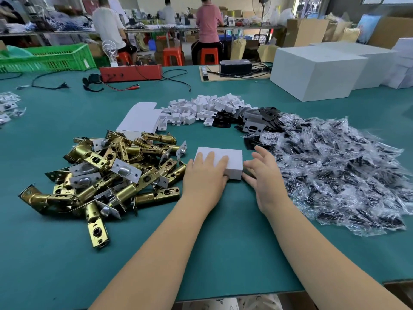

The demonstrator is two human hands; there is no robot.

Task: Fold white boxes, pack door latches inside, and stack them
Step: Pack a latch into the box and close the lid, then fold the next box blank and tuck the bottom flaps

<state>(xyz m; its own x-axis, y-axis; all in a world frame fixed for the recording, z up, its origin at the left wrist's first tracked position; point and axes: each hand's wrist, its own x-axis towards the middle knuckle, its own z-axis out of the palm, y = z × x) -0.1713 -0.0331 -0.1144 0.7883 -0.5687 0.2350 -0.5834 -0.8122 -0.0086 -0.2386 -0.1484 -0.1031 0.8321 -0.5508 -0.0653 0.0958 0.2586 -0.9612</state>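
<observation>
Green table [67, 253] holds a closed white box [225, 161]; left hand [204, 175] presses it flat-fingered, right hand [263, 173] released beside its edge.

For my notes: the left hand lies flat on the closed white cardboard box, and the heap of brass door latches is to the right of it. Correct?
Not quite. In the head view the heap of brass door latches is left of the closed white cardboard box, not right. The left hand does lie flat on it.

A wide teal table [55, 253] fills the foreground of a workshop. Beyond its far edge stand orange stools [172, 55] and a long workbench [156, 30] where people sit working. Right of the workbench are stacked cardboard cartons [306, 32].
</observation>
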